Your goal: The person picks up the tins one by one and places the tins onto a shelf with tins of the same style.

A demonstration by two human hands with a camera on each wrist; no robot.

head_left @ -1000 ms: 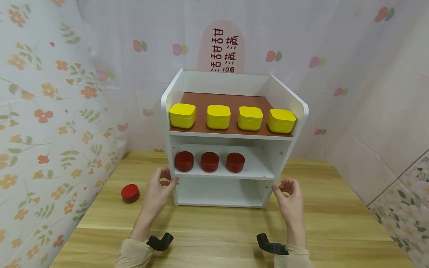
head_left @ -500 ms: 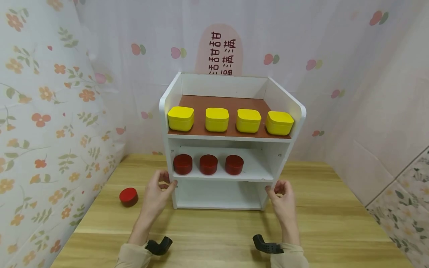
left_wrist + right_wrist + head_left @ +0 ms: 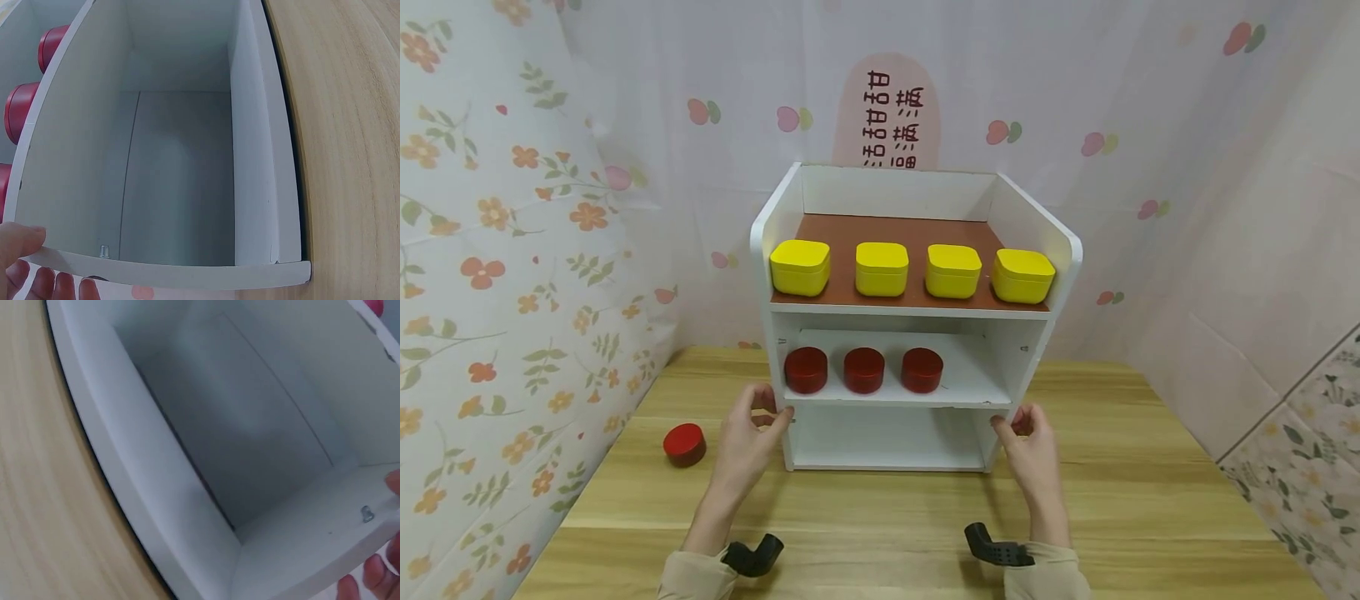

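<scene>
A white three-tier shelf unit (image 3: 910, 312) stands upright on the wooden table. My left hand (image 3: 747, 442) pinches its left side panel, thumb over the front edge and fingers outside, as the left wrist view confirms. On the opposite side panel, my right hand (image 3: 1032, 450) holds the same way; the right wrist view shows its fingertips (image 3: 375, 570) outside the panel. Several yellow lidded boxes (image 3: 882, 270) line the brown top tier. Three dark red round tins sit on the middle shelf, including a centre tin (image 3: 864, 372). The bottom compartment (image 3: 178, 181) holds nothing visible.
A loose red round tin (image 3: 685, 445) lies on the wooden table (image 3: 880, 525), left of the left hand. A patterned curtain (image 3: 700, 183) hangs behind and along the left. Black wrist mounts (image 3: 752, 556) sit on both forearms.
My right hand has moved left, so its thumb now lies over the shelf unit's right front edge. The left hand keeps its grip, and the tins and boxes keep their places.
</scene>
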